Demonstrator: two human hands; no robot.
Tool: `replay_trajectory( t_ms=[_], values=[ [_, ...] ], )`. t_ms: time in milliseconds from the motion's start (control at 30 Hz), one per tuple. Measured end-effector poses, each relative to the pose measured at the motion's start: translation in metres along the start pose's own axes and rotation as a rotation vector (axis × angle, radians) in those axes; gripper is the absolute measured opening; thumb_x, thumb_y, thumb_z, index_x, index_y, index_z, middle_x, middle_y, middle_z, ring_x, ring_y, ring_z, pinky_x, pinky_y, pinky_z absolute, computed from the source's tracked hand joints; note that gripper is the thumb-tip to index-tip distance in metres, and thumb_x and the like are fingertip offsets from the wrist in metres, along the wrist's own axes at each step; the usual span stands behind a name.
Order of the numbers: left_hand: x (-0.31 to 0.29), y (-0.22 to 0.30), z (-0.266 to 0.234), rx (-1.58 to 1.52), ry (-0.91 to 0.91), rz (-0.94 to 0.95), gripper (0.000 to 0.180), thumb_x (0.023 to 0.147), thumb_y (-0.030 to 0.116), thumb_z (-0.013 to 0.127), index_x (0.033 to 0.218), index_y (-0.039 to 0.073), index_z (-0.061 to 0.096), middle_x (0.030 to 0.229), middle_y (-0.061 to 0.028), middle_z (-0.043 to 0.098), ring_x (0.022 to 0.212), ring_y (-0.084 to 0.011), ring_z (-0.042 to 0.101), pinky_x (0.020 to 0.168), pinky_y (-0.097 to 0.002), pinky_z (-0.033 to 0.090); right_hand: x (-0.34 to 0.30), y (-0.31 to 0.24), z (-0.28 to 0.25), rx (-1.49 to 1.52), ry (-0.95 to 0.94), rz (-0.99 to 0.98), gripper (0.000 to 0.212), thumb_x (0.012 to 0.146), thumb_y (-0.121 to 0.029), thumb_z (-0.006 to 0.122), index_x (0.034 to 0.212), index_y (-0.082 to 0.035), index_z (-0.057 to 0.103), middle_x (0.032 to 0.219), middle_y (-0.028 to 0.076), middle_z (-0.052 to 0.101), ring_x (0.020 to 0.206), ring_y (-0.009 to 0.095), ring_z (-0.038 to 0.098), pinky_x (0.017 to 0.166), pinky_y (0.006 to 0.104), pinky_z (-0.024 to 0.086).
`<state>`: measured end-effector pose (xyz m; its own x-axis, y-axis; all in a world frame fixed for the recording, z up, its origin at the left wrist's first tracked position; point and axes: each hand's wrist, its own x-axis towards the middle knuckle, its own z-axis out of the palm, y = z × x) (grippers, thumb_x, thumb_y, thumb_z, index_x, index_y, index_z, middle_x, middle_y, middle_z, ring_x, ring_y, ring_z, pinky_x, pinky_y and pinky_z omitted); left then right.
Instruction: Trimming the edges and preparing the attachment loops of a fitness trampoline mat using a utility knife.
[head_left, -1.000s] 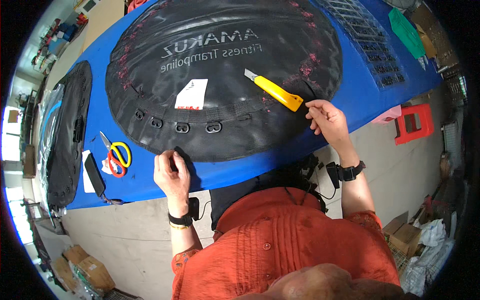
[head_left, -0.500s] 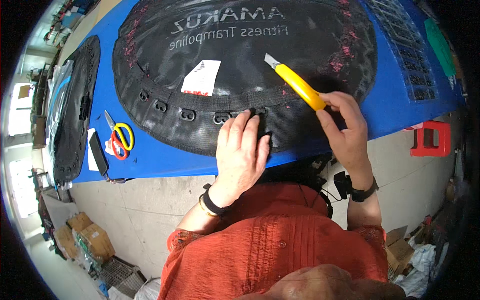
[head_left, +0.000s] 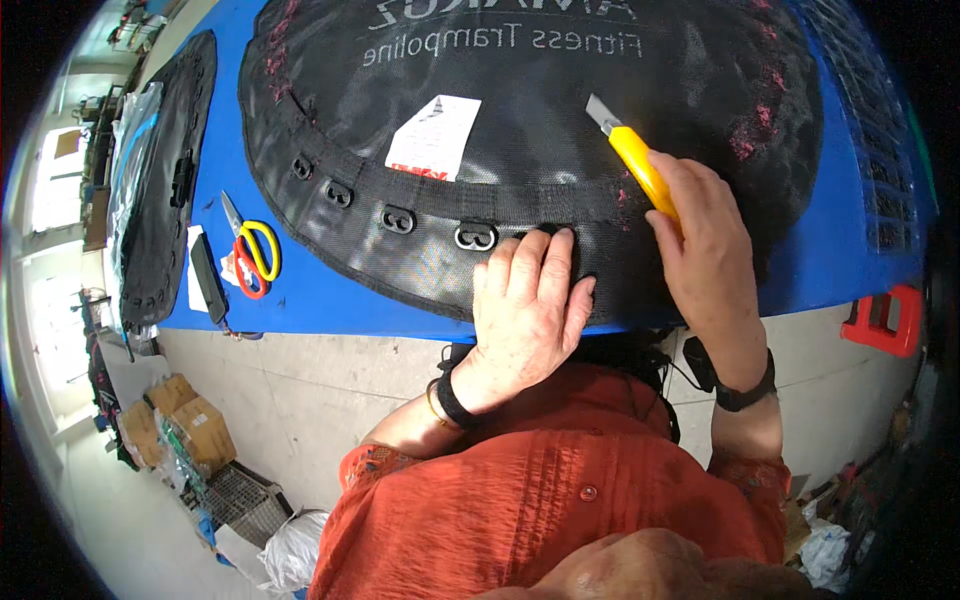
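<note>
The cutter [head_left: 634, 155] looks smooth plastic, its blade [head_left: 601, 113] metal, the mat [head_left: 545, 130] woven.

Gap between left hand [head_left: 528, 305] and right hand [head_left: 708, 240], bare blade [head_left: 602, 113] beyond

Over the black mat [head_left: 540, 130] the gap leaves a way through, but the yellow knife [head_left: 637, 160] held in the right hand leans over its far end. Black clips [head_left: 475, 236] lie just left of the left hand. Farther left, a strip of blue table [head_left: 320, 300] runs between mat and scissors [head_left: 243, 234].
</note>
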<state>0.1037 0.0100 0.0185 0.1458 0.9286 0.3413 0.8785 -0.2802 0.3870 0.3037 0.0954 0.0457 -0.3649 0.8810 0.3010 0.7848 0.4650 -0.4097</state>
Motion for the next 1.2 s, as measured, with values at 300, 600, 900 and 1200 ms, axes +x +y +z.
replay_trajectory(
  t_ms=[300, 600, 900, 1200],
  values=[
    [-0.007, -0.004, 0.005, 0.020, 0.049, 0.048, 0.052, 0.087, 0.019, 0.074, 0.134, -0.001, 0.066, 0.123, -0.0161, 0.061, 0.110, -0.0338, 0.058, 0.091, -0.0443, 0.046, 0.014, -0.001, 0.000, -0.139, -0.032, -0.064, 0.057, 0.087, 0.003, 0.066, 0.142, -0.005, 0.054, 0.112, 0.018, 0.060, 0.105, 0.038, 0.063, 0.091, 0.0487, 0.053],
    [-0.015, -0.006, -0.013, -0.061, 0.085, 0.003, 0.054, 0.083, 0.015, 0.080, 0.132, -0.003, 0.067, 0.129, -0.0186, 0.061, 0.118, -0.0374, 0.059, 0.100, -0.0474, 0.047, 0.015, -0.012, 0.001, 0.050, 0.125, 0.003, 0.031, 0.099, -0.011, 0.072, 0.128, -0.005, 0.065, 0.103, 0.015, 0.068, 0.089, 0.036, 0.068, 0.078, 0.0454, 0.054],
    [-0.028, -0.040, -0.026, 0.079, 0.019, -0.096, 0.059, 0.090, 0.027, 0.078, 0.140, 0.000, 0.063, 0.138, -0.0202, 0.062, 0.131, -0.0401, 0.056, 0.109, -0.0531, 0.042, 0.010, -0.052, 0.004, 0.169, -0.043, -0.102, 0.042, 0.094, -0.002, 0.071, 0.136, -0.009, 0.066, 0.091, 0.013, 0.063, 0.077, 0.033, 0.067, 0.068, 0.0447, 0.054],
    [-0.028, -0.046, -0.018, 0.010, 0.106, -0.086, 0.053, 0.086, 0.018, 0.074, 0.135, -0.002, 0.065, 0.134, -0.0202, 0.063, 0.128, -0.0393, 0.058, 0.109, -0.0518, 0.044, 0.013, -0.073, 0.011, 0.104, -0.198, -0.175, 0.041, 0.091, -0.008, 0.077, 0.131, -0.012, 0.071, 0.082, 0.007, 0.056, 0.069, 0.026, 0.064, 0.061, 0.0405, 0.053]
  ],
)
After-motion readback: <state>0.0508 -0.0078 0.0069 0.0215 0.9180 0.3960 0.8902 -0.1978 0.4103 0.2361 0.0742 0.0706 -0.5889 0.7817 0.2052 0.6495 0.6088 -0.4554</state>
